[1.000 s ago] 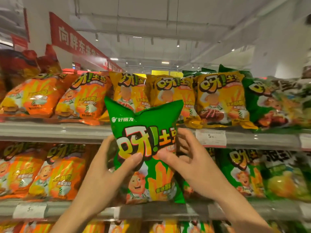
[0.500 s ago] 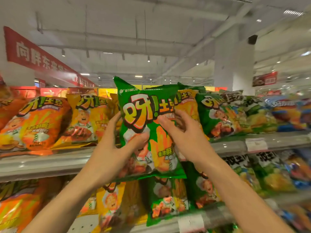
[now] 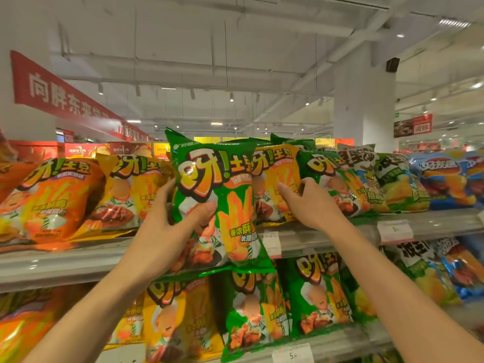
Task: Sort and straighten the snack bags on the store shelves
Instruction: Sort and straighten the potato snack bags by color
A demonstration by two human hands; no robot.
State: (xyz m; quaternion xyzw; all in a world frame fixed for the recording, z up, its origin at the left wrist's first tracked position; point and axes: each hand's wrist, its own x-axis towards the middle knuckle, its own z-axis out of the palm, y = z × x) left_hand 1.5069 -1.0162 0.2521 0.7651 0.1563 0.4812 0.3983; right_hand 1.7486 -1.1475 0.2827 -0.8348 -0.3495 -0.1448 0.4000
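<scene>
Left hand gripping green snack bag, fingers wrapped behind, thumb across front; bag upright, raised before upper shelf. Right hand loosely open, fingers pressing yellow bag beside green shelf bag

White ceiling w/ exposed beams & small spot lights; thick white square column stood right; long red banner w/ white characters hung left.
</scene>
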